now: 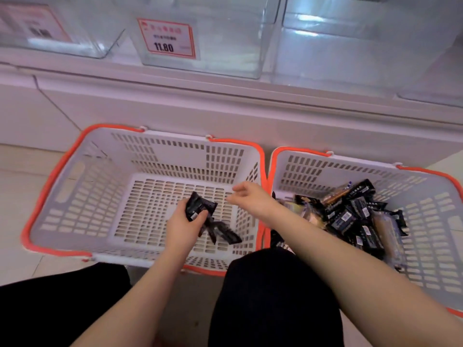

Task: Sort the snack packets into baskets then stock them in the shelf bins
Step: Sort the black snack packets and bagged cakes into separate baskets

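The left hand is curled round a small bunch of black packets, holding them low over the floor of the left basket. I cannot count the bunch; it looks like two or three, and one more black packet hangs or lies just under the hand. The right hand reaches across above the same basket with its fingers loose and apart, holding nothing.

The right basket sits touching the left one and holds a mixed heap of black and tan packets, too tangled to count, well over a dozen by my guess.

So the sorting looks barely begun: only a few black packets are across and most of the heap is left. Stocking has not started, since the three clear bins I can see on the shelf above stand without packets, one carrying a price tag.
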`<action>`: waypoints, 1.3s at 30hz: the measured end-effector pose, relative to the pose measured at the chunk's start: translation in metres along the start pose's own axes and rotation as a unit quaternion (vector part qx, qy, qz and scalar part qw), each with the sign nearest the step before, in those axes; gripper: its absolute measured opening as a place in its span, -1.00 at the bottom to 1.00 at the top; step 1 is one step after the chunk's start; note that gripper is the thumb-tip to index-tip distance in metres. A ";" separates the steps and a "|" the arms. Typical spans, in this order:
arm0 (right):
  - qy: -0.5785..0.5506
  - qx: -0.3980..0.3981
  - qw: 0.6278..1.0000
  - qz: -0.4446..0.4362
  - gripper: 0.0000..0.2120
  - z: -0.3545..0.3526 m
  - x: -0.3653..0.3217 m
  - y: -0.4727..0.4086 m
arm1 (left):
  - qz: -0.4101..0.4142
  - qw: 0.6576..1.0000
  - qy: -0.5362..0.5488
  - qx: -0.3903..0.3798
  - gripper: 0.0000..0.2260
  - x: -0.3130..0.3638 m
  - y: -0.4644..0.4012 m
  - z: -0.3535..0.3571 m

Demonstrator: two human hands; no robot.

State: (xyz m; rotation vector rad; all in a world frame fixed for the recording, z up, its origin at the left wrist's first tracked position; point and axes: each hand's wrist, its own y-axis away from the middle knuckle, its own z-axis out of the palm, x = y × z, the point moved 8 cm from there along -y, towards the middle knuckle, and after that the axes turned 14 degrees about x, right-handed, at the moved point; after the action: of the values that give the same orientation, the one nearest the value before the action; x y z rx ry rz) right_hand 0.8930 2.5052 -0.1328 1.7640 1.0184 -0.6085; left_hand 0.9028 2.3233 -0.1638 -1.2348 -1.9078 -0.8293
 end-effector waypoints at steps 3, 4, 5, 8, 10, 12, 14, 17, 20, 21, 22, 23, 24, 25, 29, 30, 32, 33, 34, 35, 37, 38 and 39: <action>-0.041 0.060 0.997 -0.038 -0.80 -0.027 -0.003 0.007 | 0.033 0.991 -0.094 -0.087 -0.73 0.001 0.005 0.023; -0.058 0.077 0.994 -0.046 -0.85 -0.037 -0.001 0.011 | 0.033 0.983 -0.121 -0.138 -0.68 0.000 0.010 0.035; -0.072 0.094 0.992 -0.050 -0.87 -0.048 0.005 0.014 | 0.028 0.972 -0.138 -0.189 -0.64 -0.001 0.016 0.045; -0.101 0.149 0.983 -0.029 -0.87 -0.083 0.036 0.025 | 0.057 0.960 -0.119 -0.245 -0.66 0.022 0.034 0.064; -0.114 0.184 0.976 0.005 -0.86 -0.106 0.066 0.029 | 0.150 0.959 -0.094 -0.220 -0.72 0.062 0.043 0.072; -0.134 0.222 0.964 0.053 -0.88 -0.129 0.101 0.033 | 0.253 0.940 -0.070 -0.218 -0.75 0.109 0.058 0.084; -0.117 0.260 0.954 0.088 -0.89 -0.150 0.136 0.038 | 0.335 0.908 -0.063 -0.245 -0.75 0.144 0.077 0.102; 0.053 0.279 0.954 0.097 -0.91 -0.176 0.181 0.043 | 0.400 0.862 -0.086 -0.301 -0.75 0.165 0.102 0.137; 0.199 0.241 0.944 0.106 -0.79 -0.187 0.217 0.041 | 0.447 0.787 -0.184 -0.384 -0.77 0.148 0.127 0.181; 0.221 0.234 0.941 0.108 -0.77 -0.188 0.225 0.039 | 0.458 0.754 -0.234 -0.408 -0.76 0.136 0.133 0.195; 0.234 0.227 0.939 0.108 -0.74 -0.189 0.232 0.036 | 0.466 0.721 -0.281 -0.428 -0.75 0.122 0.137 0.208; 0.240 0.218 0.940 0.103 -0.70 -0.189 0.238 0.032 | 0.475 0.687 -0.326 -0.443 -0.74 0.109 0.140 0.220; 0.241 0.204 0.944 0.096 -0.66 -0.187 0.242 0.027 | 0.481 0.654 -0.368 -0.453 -0.71 0.095 0.143 0.231; 0.239 0.188 0.949 0.086 -0.63 -0.183 0.245 0.021 | 0.483 0.626 -0.403 -0.462 -0.68 0.083 0.144 0.240; 0.253 0.133 0.957 0.050 -0.58 -0.170 0.251 -0.003 | 0.491 0.551 -0.462 -0.492 -0.51 0.051 0.151 0.268; 0.265 0.117 0.955 0.054 -0.53 -0.167 0.254 -0.008 | 0.497 0.531 -0.467 -0.503 -0.41 0.044 0.152 0.274; 0.313 0.085 0.944 0.062 -0.41 -0.160 0.259 -0.016 | 0.506 0.493 -0.481 -0.519 -0.23 0.032 0.154 0.281; 0.341 0.075 0.935 0.060 -0.36 -0.157 0.260 -0.018 | 0.514 0.478 -0.488 -0.518 -0.17 0.027 0.154 0.283; 0.366 0.071 0.926 0.055 -0.32 -0.156 0.259 -0.019 | 0.525 0.465 -0.493 -0.514 -0.14 0.024 0.155 0.285; 0.387 0.071 0.918 0.047 -0.30 -0.155 0.258 -0.020 | 0.534 0.458 -0.495 -0.509 -0.13 0.021 0.156 0.286; 0.408 0.079 0.909 0.029 -0.31 -0.156 0.257 -0.019 | 0.547 0.458 -0.492 -0.498 -0.18 0.019 0.159 0.289; 0.407 0.085 0.909 0.023 -0.32 -0.157 0.256 -0.018 | 0.554 0.460 -0.490 -0.492 -0.24 0.018 0.161 0.290; 0.403 0.090 0.911 0.018 -0.33 -0.159 0.256 -0.017 | 0.563 0.461 -0.486 -0.485 -0.32 0.018 0.163 0.291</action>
State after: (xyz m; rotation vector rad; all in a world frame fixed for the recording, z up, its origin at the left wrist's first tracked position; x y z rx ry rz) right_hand 1.0056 2.7466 -0.2749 2.2543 1.5031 0.0975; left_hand 0.9865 2.6232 -0.2850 -3.6146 -0.3278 -0.2799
